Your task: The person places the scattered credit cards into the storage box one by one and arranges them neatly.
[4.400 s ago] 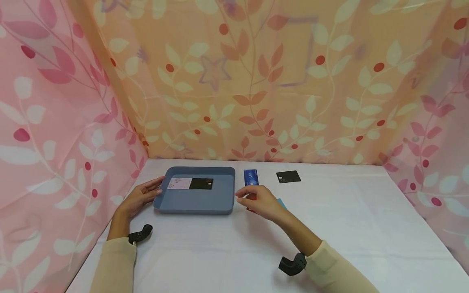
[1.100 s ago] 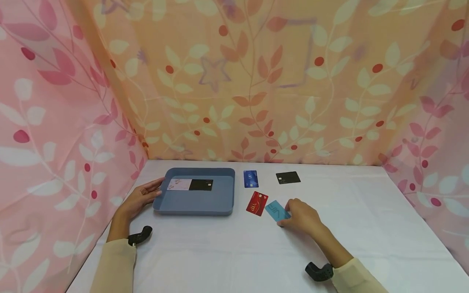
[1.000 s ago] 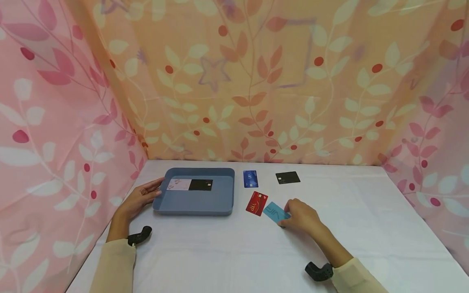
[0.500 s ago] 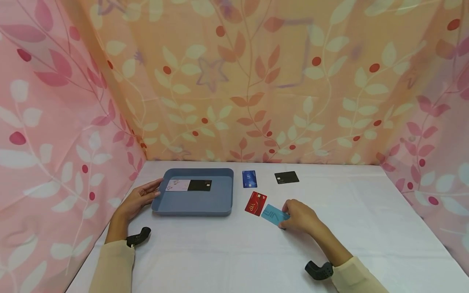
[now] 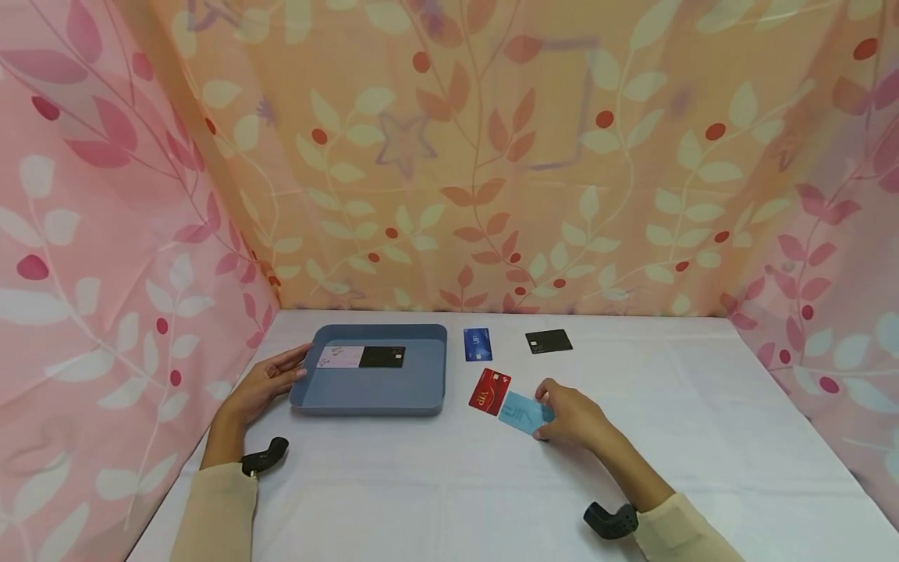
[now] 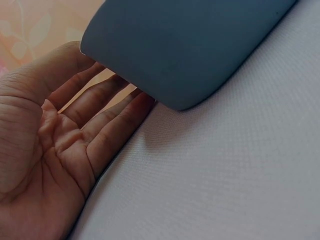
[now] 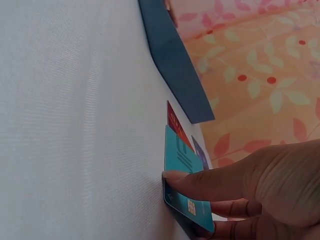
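Note:
My right hand (image 5: pixel 572 414) pinches a light blue VIP card (image 5: pixel 520 412) by its right end, thumb on the near edge. In the right wrist view, that card (image 7: pixel 185 160) shows its chip by the thumb, with shadow under the gripped end. Its far end lies right at the red VIP card (image 5: pixel 489 392). A blue-grey tray (image 5: pixel 393 398) stands to the left, holding a pale pink card (image 5: pixel 340 357) and a black card (image 5: pixel 382 357) end to end. My left hand (image 5: pixel 263 386) rests with extended fingers against the tray's left side.
Behind the red card lies a dark blue card (image 5: pixel 477 344), and a black card (image 5: pixel 549 341) is to its right. White cloth (image 5: pixel 393 492) covers the table. Floral curtains (image 5: pixel 520 156) enclose the back and sides.
My right hand has gone from the red card beside the tray to the light blue card. That card has turned and slid slightly left, up to the red one. The left hand stays put.

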The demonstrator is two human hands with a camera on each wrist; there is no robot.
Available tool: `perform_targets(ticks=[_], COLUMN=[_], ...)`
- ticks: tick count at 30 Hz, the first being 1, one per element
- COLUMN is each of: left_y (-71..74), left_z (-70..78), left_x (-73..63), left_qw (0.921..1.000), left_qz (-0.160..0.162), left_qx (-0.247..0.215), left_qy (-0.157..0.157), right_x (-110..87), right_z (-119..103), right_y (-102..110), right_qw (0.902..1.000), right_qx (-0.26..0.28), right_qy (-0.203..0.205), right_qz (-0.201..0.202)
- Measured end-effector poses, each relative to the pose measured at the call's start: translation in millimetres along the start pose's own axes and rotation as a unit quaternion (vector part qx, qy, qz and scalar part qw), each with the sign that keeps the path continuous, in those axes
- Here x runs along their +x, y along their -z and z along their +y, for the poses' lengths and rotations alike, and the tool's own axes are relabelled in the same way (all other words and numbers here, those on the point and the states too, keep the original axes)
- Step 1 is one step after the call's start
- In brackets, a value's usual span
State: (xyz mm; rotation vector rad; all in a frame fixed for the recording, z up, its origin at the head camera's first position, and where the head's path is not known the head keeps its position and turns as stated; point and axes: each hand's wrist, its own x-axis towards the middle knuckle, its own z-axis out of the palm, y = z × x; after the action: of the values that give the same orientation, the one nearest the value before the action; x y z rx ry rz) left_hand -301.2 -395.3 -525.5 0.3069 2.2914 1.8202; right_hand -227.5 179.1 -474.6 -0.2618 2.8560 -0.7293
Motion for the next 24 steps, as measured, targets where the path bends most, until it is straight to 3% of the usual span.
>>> perform_targets(ticks=[12, 24], left_y=[-0.6, -1.2], left_z=[2.0, 2.6], left_x=[-0.6, -2.4], left_qw=[0.9999, 0.9999], left_qz=[-0.002, -0.004], left_qx=[-0.007, -0.007], left_qy=[-0.007, -0.008], right_x=[3.3, 11.4], right_z=[3, 21], right_y=[0, 2], right_qw=[0.9999, 0.9932], right_qx=[0.013, 0.108], right_qy=[-0.006, 0.042], right_qz=[0.007, 0.008])
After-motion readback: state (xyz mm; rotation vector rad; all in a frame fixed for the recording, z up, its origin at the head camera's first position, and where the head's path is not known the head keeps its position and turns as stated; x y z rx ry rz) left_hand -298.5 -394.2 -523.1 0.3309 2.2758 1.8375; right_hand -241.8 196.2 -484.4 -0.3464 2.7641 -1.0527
